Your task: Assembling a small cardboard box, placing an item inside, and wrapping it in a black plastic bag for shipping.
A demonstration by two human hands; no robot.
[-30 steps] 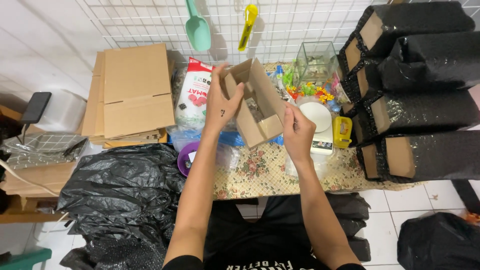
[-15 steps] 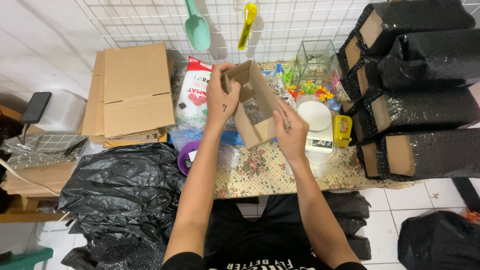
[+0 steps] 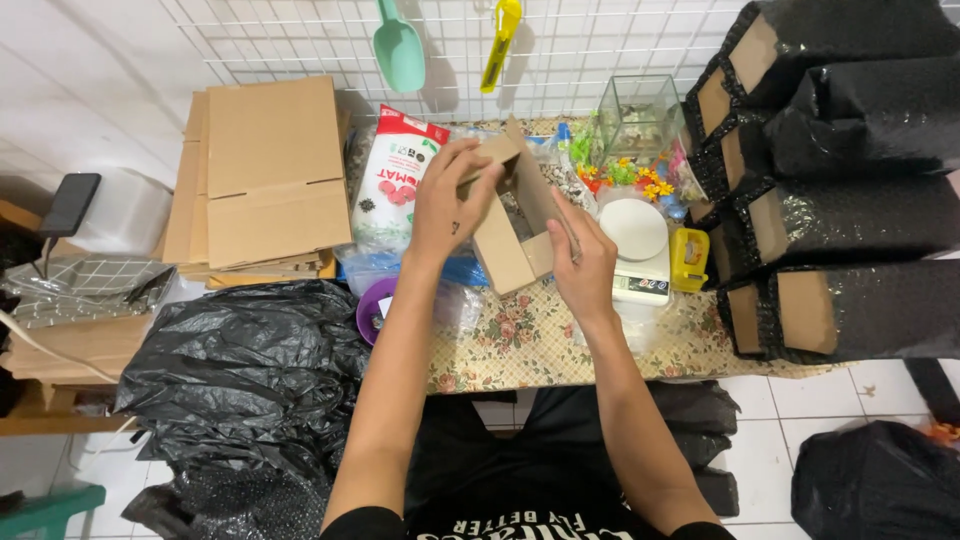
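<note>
Cardboard, a small half-folded box, sat gripped in my left hand and right hand, just left of the white scale. I judged a loose flap could spring open and knock that scale.

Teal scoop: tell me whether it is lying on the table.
No, the teal scoop hangs on the white wire grid above the table.

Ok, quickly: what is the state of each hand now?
Left hand: closed on the small cardboard box.
Right hand: holding the same box.
</note>
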